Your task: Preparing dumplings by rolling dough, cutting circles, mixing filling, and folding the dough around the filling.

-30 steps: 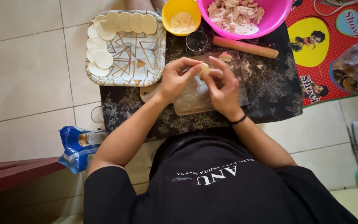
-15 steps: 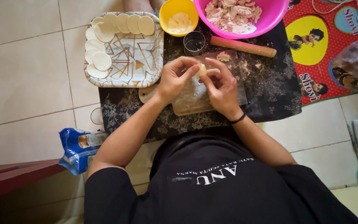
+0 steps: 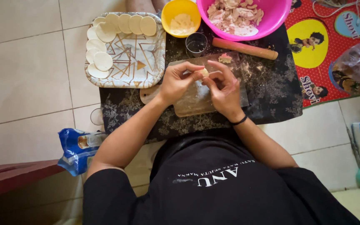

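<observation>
Dumpling (image 3: 204, 72) sits pinched between both hands above the board (image 3: 196, 100), which lies on a dark mat (image 3: 271, 96). Beyond stand a pink bowl (image 3: 271, 21), a tray (image 3: 138, 62) of dough rounds, a yellow bowl (image 3: 182, 16) and a rolling pin (image 3: 244, 48). Left hand (image 3: 178, 81) and right hand (image 3: 223, 87) meet, fingertips pressed on the dumpling's edge.

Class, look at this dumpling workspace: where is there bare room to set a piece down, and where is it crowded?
Free: the patterned tray's centre and right half, and the dark mat right of the cutting board, below the rolling pin. Crowded: the tray's upper-left rim of dough rounds, and both hands over the board.
</observation>
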